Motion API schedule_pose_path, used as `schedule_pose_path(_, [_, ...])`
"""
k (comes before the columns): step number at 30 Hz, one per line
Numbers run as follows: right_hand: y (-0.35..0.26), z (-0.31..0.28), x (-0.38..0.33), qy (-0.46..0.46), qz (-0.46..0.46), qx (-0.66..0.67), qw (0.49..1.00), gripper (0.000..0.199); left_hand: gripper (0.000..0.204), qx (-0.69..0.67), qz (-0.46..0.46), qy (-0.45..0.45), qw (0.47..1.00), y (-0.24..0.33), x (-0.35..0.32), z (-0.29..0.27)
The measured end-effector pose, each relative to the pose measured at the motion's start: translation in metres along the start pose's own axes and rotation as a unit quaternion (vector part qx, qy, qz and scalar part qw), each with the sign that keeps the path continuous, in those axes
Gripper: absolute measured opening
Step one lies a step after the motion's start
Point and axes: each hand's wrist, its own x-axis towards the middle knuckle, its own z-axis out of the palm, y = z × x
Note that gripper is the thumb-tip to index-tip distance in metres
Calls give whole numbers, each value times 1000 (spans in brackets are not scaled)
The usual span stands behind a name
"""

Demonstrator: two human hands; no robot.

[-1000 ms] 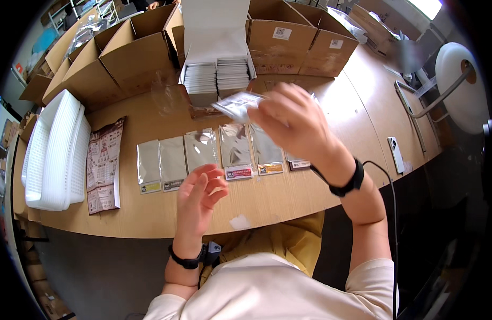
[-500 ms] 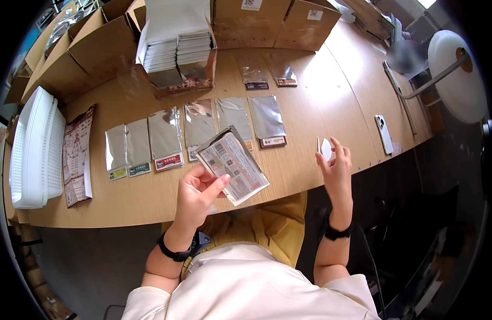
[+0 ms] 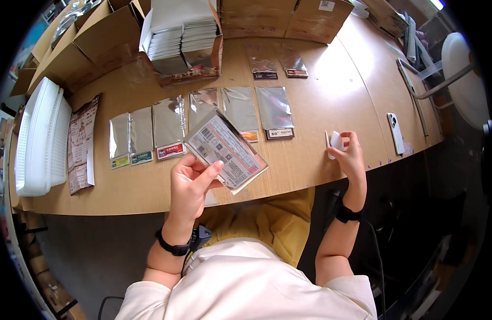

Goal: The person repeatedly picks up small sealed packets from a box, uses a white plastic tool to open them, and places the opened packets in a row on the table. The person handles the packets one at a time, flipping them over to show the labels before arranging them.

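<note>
My left hand [image 3: 190, 184] is closed on a thin stack of flat foil packets [image 3: 227, 152], thumb on top. The printed label side faces up, with small square codes and fine print. To the right, above the table's front edge, my right hand [image 3: 352, 160] has its fingers curled round a small white piece [image 3: 337, 142]. Its exact kind is unclear; a thin white edge stands beside it. Beyond my left hand lies a row of silver pouches, among them one with a red label strip [image 3: 171, 151] and one with a dark label strip [image 3: 279, 134].
An open box [image 3: 190, 72] packed with upright packets stands at the back. Cardboard cartons [image 3: 104, 34] line the far left. Nested white baskets [image 3: 39, 144] and a printed sheet [image 3: 82, 146] are at left. A phone [image 3: 395, 133] and a white lamp [image 3: 462, 85] are at right.
The whole view has shifted a little. My left hand keeps the packet stack in nearly the same pose. My right hand still has the white piece, its fingers drawn slightly closer round it.
</note>
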Motion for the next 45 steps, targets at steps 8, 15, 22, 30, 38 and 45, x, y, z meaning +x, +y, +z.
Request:
schedule_pose_path(8, [-62, -9, -60, 71, -31, 357, 931, 26, 20, -68, 6, 41, 997, 11, -4, 4])
schedule_pose_path(15, [-138, 10, -129, -243, -46, 504, 828, 31, 24, -182, -60, 88, 978, 22, -13, 14])
schedule_pose_path(22, [-149, 15, -133, -298, -23, 515, 803, 27, 25, -150, -33, 107, 982, 22, -16, 14])
schedule_pose_path(30, [-147, 14, -132, -305, -16, 517, 799, 27, 24, -121, 9, 124, 985, 24, -19, 14])
schedule_pose_path(38, [-150, 16, -133, -297, -14, 516, 803, 26, 24, -120, 18, 114, 986, 23, -19, 13])
schedule_pose_path(45, [-150, 17, -132, -287, -6, 525, 801, 27, 23, -105, 33, 105, 988, 22, -22, 12])
